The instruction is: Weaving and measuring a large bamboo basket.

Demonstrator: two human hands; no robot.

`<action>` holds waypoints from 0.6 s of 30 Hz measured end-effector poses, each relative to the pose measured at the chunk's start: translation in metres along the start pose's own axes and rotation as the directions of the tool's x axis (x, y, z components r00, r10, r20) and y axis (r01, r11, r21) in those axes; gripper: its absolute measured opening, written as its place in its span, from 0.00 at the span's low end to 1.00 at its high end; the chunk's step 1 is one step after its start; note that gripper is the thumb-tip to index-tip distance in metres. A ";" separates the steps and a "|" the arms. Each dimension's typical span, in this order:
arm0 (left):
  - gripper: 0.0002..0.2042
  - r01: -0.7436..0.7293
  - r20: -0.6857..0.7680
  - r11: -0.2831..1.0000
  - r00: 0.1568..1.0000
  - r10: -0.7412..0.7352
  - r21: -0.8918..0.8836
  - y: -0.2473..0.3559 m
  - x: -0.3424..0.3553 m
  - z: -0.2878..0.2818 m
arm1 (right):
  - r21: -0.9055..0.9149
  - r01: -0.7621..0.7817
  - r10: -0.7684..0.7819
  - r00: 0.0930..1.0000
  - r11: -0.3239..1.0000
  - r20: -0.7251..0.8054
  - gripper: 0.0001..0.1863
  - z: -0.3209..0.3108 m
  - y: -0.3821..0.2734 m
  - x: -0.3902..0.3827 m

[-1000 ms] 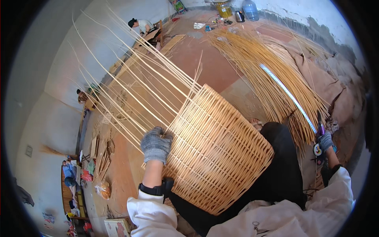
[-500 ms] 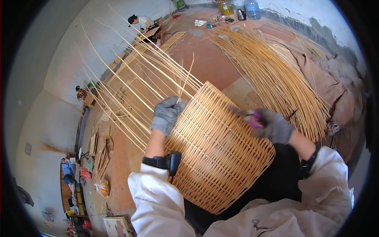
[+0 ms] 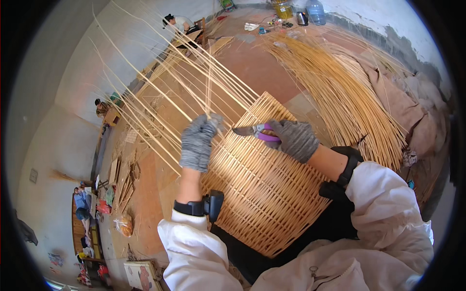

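A half-woven wicker basket (image 3: pixel 272 189) rests tilted across my lap, its long loose stakes (image 3: pixel 141 97) fanning out to the upper left. My left hand (image 3: pixel 198 143), in a grey glove, is closed at the woven edge around a thin willow strand (image 3: pixel 209 82) that stands up from the fingers. In my right hand (image 3: pixel 294 140), also gloved, are pruning shears (image 3: pixel 257 131) with purple handles. Their dark blades point left and lie over the weave near the left fingers. Whether the blades touch a strand, I cannot tell.
A large bundle of willow rods (image 3: pixel 335 92) lies on the floor at the right, beside a brown cloth (image 3: pixel 393 97). Co-workers sit along the left wall, one person (image 3: pixel 182 26) at the far end. A water bottle (image 3: pixel 315 12) and a kettle (image 3: pixel 302 18) stand at the back.
My right hand has brought the shears left, from over the basket's right side to close by my left hand. The left hand stays at the edge, and the strand now stands more upright.
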State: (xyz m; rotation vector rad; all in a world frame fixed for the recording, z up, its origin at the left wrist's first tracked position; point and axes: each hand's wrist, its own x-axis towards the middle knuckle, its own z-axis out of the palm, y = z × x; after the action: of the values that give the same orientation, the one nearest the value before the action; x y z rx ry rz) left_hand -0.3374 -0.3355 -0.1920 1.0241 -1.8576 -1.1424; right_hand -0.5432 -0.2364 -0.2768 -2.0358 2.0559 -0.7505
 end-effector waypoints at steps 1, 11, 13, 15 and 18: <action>0.10 0.006 -0.021 0.998 1.000 -0.007 -0.069 0.002 -0.003 -0.004 | -0.035 0.012 -0.012 1.000 0.999 0.010 0.36 0.001 -0.003 -0.003; 0.12 0.025 0.046 0.936 0.999 -0.009 -0.351 0.009 -0.018 -0.023 | -0.088 0.087 -0.079 0.993 0.992 0.082 0.33 0.009 -0.031 0.003; 0.12 -0.054 0.117 0.985 0.990 0.074 -0.166 0.009 -0.021 -0.035 | -0.057 0.074 -0.063 0.984 0.996 0.167 0.33 0.009 -0.035 -0.006; 0.12 -0.069 0.206 0.995 0.977 0.052 0.076 0.007 -0.027 -0.046 | -0.102 0.129 -0.112 0.981 0.986 0.158 0.34 0.011 -0.042 -0.014; 0.11 0.133 0.157 0.988 0.981 -0.119 -0.081 0.008 -0.038 -0.058 | -0.065 0.222 -0.217 0.973 0.973 0.076 0.34 0.017 -0.059 -0.015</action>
State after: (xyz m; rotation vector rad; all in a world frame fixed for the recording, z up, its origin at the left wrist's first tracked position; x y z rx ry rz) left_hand -0.2728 -0.3196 -0.1707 1.0399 -1.8595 -1.4014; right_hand -0.4820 -0.2226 -0.2686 -2.3231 1.8678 -0.6362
